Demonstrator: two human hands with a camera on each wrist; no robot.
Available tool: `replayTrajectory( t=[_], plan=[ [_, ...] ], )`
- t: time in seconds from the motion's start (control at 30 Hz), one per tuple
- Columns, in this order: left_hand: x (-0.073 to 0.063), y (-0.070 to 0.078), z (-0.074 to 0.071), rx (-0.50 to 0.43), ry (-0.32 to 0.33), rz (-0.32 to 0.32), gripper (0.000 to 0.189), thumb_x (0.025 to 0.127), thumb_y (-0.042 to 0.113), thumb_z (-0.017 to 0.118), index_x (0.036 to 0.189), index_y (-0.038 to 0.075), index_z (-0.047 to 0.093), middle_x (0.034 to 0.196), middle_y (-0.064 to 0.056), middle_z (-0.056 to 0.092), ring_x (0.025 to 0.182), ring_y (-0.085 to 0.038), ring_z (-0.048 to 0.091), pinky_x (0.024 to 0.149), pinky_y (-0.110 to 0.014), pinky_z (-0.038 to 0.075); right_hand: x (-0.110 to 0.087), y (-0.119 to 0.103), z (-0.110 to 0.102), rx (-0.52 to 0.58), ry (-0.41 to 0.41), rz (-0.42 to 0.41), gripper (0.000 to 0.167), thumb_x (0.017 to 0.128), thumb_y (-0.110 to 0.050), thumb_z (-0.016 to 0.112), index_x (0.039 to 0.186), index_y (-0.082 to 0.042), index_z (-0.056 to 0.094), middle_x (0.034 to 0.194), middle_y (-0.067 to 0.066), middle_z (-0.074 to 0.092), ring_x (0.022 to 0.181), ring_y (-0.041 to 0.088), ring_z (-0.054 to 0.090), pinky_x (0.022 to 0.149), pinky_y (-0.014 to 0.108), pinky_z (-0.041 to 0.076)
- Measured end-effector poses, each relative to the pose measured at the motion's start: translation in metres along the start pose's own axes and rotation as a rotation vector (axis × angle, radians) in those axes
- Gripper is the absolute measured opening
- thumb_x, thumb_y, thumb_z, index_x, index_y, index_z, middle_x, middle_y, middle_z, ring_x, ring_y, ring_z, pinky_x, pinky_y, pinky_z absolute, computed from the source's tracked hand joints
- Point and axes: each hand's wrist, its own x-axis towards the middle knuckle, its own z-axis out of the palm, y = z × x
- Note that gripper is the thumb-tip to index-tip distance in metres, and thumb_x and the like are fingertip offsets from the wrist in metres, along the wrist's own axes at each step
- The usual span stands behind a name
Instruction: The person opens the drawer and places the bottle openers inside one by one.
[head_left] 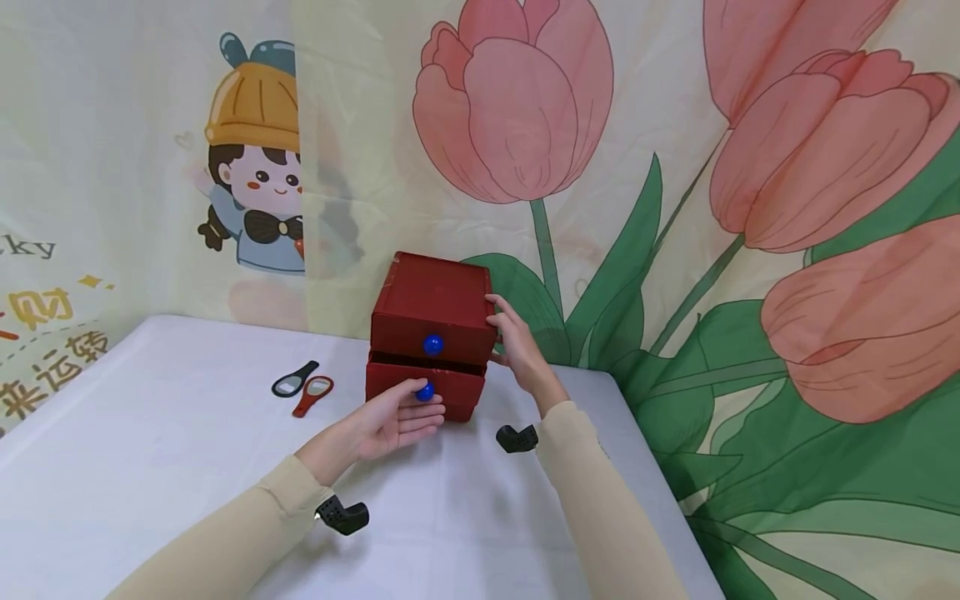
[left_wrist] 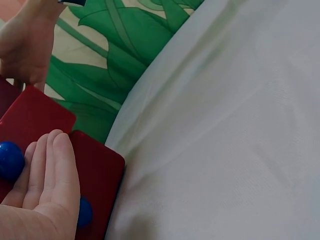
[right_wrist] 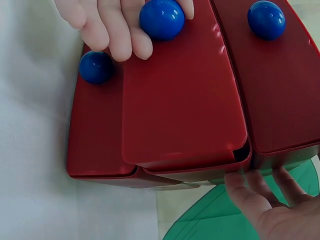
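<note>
A small red drawer cabinet point(head_left: 442, 287) stands on the white table, with three drawers one above another. The middle drawer point(right_wrist: 185, 105) juts out past the other two. My left hand point(head_left: 390, 425) pinches its blue knob point(right_wrist: 162, 19) between thumb and fingers, palm turned up. Above is the top drawer's blue knob point(head_left: 432, 344); the bottom drawer's blue knob point(right_wrist: 96, 67) shows below my left fingers. My right hand point(head_left: 521, 346) rests its fingertips on the cabinet's right side, fingers fairly straight, as the right wrist view also shows.
Two small magnifiers, one black point(head_left: 295, 380) and one red point(head_left: 312, 395), lie on the white tablecloth point(head_left: 187, 450) left of the cabinet. A printed tulip curtain point(head_left: 517, 108) hangs right behind the table. A black device is strapped at each wrist.
</note>
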Motion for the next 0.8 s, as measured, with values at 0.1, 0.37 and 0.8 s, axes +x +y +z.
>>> replayTrajectory(
  t=[0.1, 0.37, 0.8],
  plan=[
    [0.002, 0.001, 0.001, -0.005, 0.015, -0.004, 0.059, 0.107, 0.044, 0.062, 0.144, -0.001, 0.058, 0.143, -0.021, 0.066, 0.141, -0.040, 0.056, 0.108, -0.042, 0.054, 0.000, 0.001, 0.000, 0.007, -0.004, 0.002, 0.050, 0.110, -0.031, 0.040, 0.160, -0.037, 0.041, 0.159, 0.002, 0.044, 0.137, 0.034, 0.054, 0.113, 0.061, 0.047],
    [0.007, 0.006, 0.002, -0.013, 0.011, 0.004, 0.063, 0.107, 0.044, 0.062, 0.148, -0.002, 0.055, 0.146, -0.021, 0.064, 0.142, -0.040, 0.055, 0.110, -0.042, 0.053, 0.000, 0.000, -0.001, 0.016, -0.004, -0.011, 0.051, 0.110, -0.030, 0.041, 0.160, -0.035, 0.041, 0.159, 0.003, 0.045, 0.137, 0.035, 0.055, 0.114, 0.061, 0.046],
    [0.017, 0.009, 0.001, -0.015, 0.027, 0.012, 0.061, 0.108, 0.045, 0.060, 0.147, -0.002, 0.055, 0.142, -0.019, 0.067, 0.138, -0.037, 0.060, 0.108, -0.041, 0.054, 0.001, 0.002, 0.000, -0.005, -0.003, -0.011, 0.051, 0.110, -0.032, 0.040, 0.161, -0.037, 0.040, 0.160, 0.001, 0.043, 0.138, 0.035, 0.053, 0.114, 0.062, 0.045]
  ],
)
